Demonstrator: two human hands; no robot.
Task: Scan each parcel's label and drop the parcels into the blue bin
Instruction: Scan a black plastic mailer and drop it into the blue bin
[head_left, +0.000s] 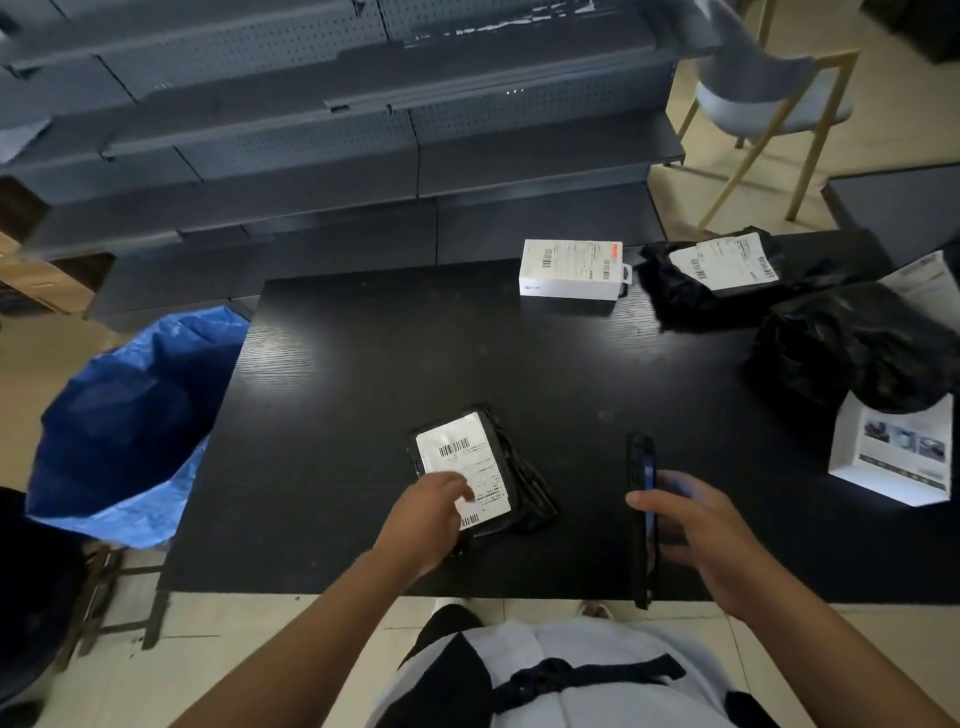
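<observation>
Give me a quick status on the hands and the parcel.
Left hand on small black parcel, label up. Right hand gripping phone. Blue bin left of table, path clear.

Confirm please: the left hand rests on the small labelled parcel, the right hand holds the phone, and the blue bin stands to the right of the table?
One detail is wrong: the head view shows the blue bin to the left of the table, not the right.
</observation>
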